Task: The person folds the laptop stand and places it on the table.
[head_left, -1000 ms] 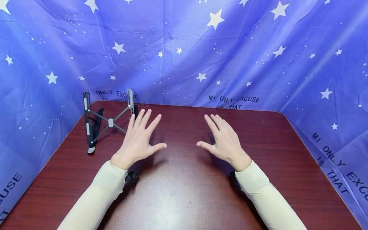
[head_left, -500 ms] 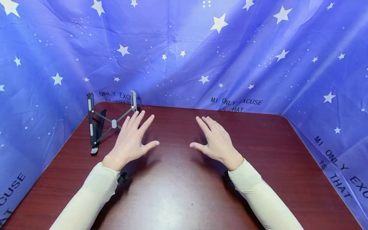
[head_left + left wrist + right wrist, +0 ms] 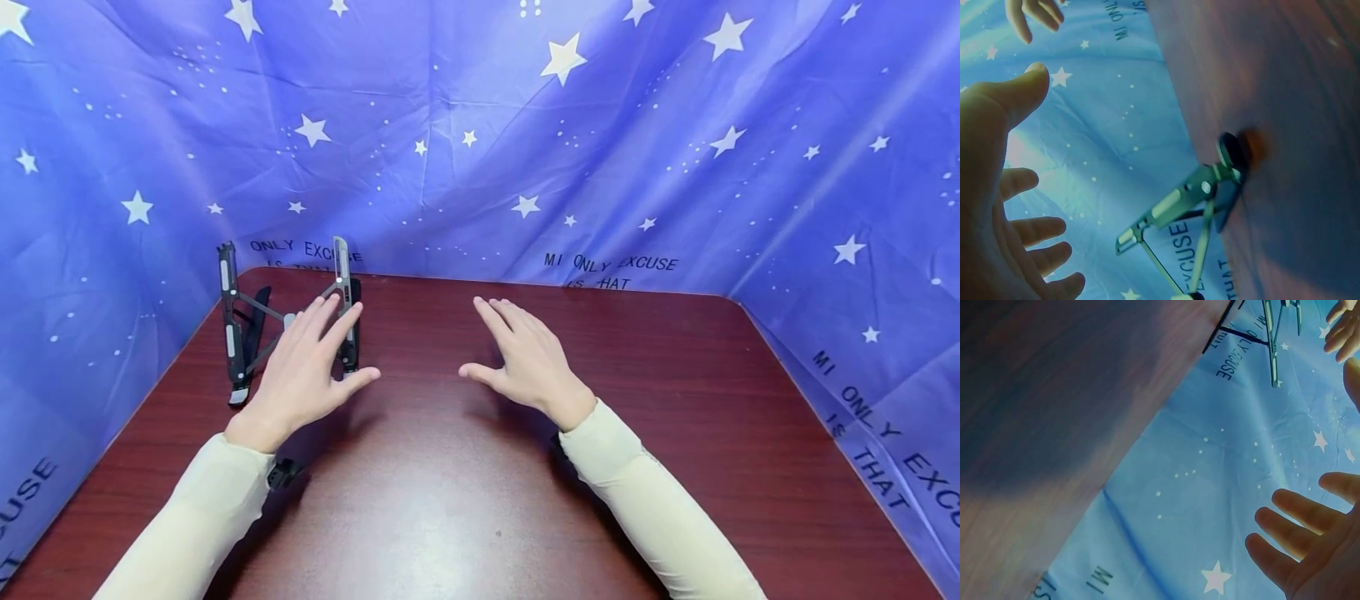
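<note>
A black and grey folding laptop stand (image 3: 232, 333) stands unfolded at the back left of the table, its crossed struts partly hidden behind my left hand (image 3: 300, 367). That hand hovers in front of the stand with fingers spread and thumb out, holding nothing. In the left wrist view the stand (image 3: 1175, 203) shows beyond the fingers, apart from them. My right hand (image 3: 528, 358) hangs over the middle of the table, fingers extended and thumb pointing left, with nothing in it. The right wrist view shows its spread fingers (image 3: 1297, 515) well away from the stand (image 3: 1272, 350).
The dark red wooden table (image 3: 675, 375) has a rounded far corner at the right. A blue star-patterned curtain (image 3: 450, 100) with printed lettering hangs around its back and sides. Both forearms wear pale sleeves (image 3: 637, 483), with a small black device (image 3: 283, 473) under the left wrist.
Both hands have moved left, the left one from beside the stand to in front of it. The head view has shifted slightly. The stand stays in place on the table.
</note>
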{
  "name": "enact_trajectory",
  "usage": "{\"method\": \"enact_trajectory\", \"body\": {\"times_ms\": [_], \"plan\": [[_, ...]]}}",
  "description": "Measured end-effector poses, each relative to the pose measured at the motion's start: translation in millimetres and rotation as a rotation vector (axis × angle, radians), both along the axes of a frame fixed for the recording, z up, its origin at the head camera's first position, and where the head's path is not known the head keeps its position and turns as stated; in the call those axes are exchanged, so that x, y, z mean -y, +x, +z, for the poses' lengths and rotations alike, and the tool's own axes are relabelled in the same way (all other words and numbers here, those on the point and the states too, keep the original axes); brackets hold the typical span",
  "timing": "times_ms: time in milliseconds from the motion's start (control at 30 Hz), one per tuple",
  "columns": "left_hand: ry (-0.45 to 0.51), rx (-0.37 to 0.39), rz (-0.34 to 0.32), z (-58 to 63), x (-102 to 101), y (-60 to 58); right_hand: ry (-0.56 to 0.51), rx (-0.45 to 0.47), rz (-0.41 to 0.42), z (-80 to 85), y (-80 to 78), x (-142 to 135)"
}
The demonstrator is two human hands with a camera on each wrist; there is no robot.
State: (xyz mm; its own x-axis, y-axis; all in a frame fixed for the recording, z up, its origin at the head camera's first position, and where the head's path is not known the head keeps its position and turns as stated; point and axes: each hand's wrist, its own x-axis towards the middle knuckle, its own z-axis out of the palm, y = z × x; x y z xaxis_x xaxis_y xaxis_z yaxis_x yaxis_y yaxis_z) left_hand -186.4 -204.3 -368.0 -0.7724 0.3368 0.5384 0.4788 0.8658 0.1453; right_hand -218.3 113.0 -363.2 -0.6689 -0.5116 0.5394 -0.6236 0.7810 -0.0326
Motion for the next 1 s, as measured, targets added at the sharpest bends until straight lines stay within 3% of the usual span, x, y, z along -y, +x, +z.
{"method": "enact_trajectory", "body": {"times_ms": [333,633,1000], "plan": [[0.025,-0.014,0.038,0.4,28,2.7,-0.021,0.036,0.017,2.9,-8.4,27],[0.071,0.057,0.115,4.6,49,10.1,-0.037,0.037,0.031,3.2,-14.4,50],[0.141,0.059,0.127,4.8,77,8.5,0.009,0.107,0.019,5.9,-24.7,77]]}}
